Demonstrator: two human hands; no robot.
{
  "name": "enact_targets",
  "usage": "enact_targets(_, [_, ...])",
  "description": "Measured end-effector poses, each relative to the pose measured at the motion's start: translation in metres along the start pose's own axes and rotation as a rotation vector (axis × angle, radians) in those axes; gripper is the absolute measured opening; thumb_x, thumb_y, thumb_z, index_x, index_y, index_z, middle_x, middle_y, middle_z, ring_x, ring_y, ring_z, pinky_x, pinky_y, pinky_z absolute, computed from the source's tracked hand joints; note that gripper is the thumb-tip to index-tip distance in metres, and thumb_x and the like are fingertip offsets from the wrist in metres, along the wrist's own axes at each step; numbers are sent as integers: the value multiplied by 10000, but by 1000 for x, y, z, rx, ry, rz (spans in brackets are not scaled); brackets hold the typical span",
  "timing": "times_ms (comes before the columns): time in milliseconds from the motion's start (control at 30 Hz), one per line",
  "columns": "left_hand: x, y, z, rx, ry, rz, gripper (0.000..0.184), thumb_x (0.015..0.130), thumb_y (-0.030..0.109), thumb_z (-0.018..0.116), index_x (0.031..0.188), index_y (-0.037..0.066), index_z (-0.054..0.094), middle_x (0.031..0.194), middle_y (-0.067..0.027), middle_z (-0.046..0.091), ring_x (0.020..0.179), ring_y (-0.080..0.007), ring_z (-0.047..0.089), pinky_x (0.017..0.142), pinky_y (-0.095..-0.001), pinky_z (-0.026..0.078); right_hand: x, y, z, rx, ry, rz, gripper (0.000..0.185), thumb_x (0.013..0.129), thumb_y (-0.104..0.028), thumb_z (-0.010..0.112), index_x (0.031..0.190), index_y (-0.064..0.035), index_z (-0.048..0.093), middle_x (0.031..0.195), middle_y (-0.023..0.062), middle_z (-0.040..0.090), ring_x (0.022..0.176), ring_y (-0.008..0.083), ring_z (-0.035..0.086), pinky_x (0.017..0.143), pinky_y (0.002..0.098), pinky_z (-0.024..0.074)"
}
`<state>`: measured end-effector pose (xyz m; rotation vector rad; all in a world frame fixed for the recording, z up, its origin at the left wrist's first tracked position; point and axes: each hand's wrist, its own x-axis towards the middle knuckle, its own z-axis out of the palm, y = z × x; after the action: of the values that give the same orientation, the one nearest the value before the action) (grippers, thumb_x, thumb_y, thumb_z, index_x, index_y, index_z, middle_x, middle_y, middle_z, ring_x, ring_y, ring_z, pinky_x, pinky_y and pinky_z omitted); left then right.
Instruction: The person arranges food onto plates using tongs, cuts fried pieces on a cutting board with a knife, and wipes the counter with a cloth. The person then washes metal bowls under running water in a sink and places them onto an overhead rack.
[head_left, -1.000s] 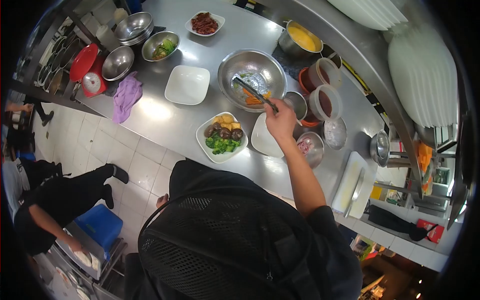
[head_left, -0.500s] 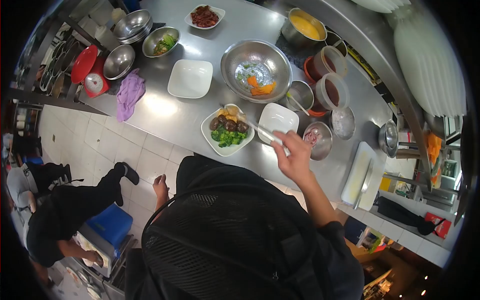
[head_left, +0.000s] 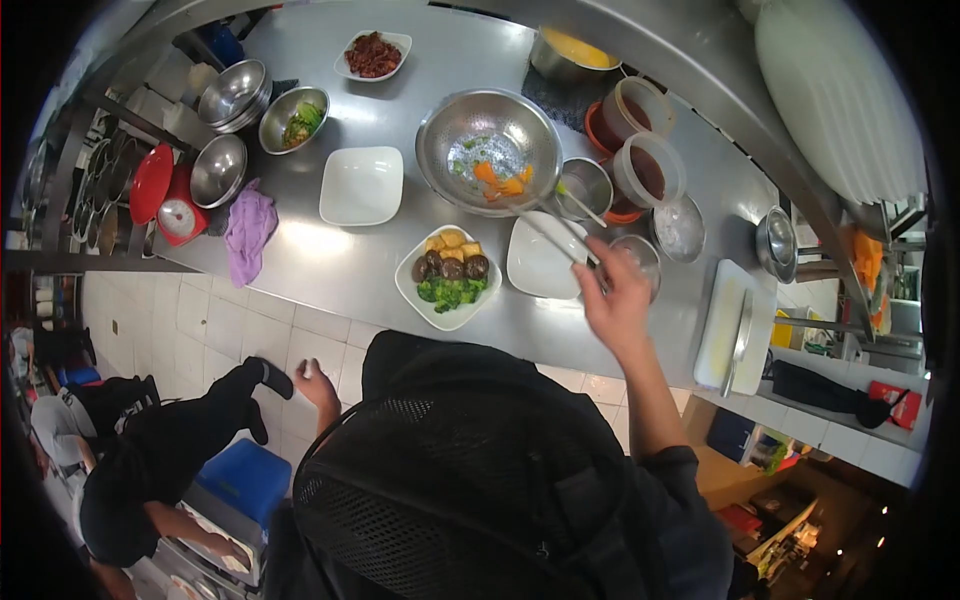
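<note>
My right hand point(head_left: 618, 295) grips metal tongs point(head_left: 548, 238), whose tips reach over the near rim of a perforated metal colander point(head_left: 430, 150). Orange slices point(head_left: 503, 182) and green bits lie in the colander. Beneath the tongs stands a white square bowl point(head_left: 530, 262). Left of it, another white bowl point(head_left: 412, 292) holds broccoli point(head_left: 450, 292), dark mushroom caps point(head_left: 452, 268) and golden fried chunks point(head_left: 452, 242). My left hand point(head_left: 318, 388) hangs beside my body, off the table, fingers loosely bent and apart, with nothing visible in it.
Metal bowls point(head_left: 230, 95), a red scale point(head_left: 178, 215) and a purple cloth point(head_left: 250, 230) sit left. At right are plastic tubs of dark sauce point(head_left: 648, 172) and a cutting board point(head_left: 718, 330) with a knife point(head_left: 740, 340). A co-worker point(head_left: 150, 450) works at lower left.
My right hand has drawn the tongs away from the food in the left bowl, up and right to the colander's rim. The view has shifted slightly. My left hand stays low.
</note>
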<state>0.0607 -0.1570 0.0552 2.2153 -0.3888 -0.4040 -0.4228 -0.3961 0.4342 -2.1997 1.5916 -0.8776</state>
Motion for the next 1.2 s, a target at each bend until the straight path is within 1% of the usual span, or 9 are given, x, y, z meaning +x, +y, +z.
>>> enact_targets(133, [22,180,6,-61,212,345,344,948,200,616,1179,-52,576,1176,-166,546,913,-200,542,783,-336,480,43,9,4,-54,70,122,302,810,-187,740,1047,-4,705,870,184,684,680,325,640,640,413,499])
enact_targets(333, [63,332,70,-340,-336,347,444,958,248,626,1297,-26,542,1241,-137,538,953,-191,562,788,-302,491,80,6,41,-171,-145,248,277,826,-242,709,1020,-44,718,920,168,707,780,349,678,720,437,527])
enact_targets(467, [75,357,127,-314,-509,313,514,966,363,613,1297,-26,553,1185,-147,604,944,-200,582,881,-321,463,80,11,49,-201,-103,198,269,812,-223,716,1011,-41,721,920,162,709,770,348,682,718,441,531])
enact_targets(567, [65,369,150,-375,-546,310,439,969,358,605,1121,-52,644,982,-119,665,928,-180,584,857,-318,458,75,10,47,-166,-82,262,265,813,-210,717,1010,-33,719,942,157,711,784,341,684,716,434,530])
enact_targets(833, [128,446,229,-335,-769,467,349,961,301,608,1090,-19,655,952,-93,655,851,-156,584,736,-285,456,30,0,42,108,183,357,245,826,-116,731,1033,12,701,890,146,698,715,237,647,651,337,494])
enact_targets(900, [141,487,261,-561,-886,-14,320,965,291,607,1129,17,621,1035,-104,650,844,-177,607,692,-294,471,3,-11,38,230,307,323,225,847,-86,721,1042,23,693,802,89,650,664,147,559,604,271,431])
enact_targets(967, [181,484,314,-742,-1077,-72,380,957,370,623,1103,24,565,1026,-119,617,840,-219,621,677,-329,532,-26,-43,24,237,311,456,226,845,-81,722,1043,24,692,778,83,630,655,143,546,592,270,421])
enact_targets(1067, [215,509,372,-618,-860,-448,417,960,386,583,1177,38,508,964,-143,602,816,-258,624,718,-367,569,-76,-87,17,197,325,585,233,830,-57,733,1043,26,689,713,71,568,620,141,505,562,273,389])
enact_targets(1200, [255,487,415,-558,-881,-74,221,891,86,470,1052,-7,589,1028,-208,633,881,-354,670,770,-447,580,-130,-126,35,136,261,674,242,809,-54,751,1034,11,691,677,97,538,574,185,501,536,298,389])
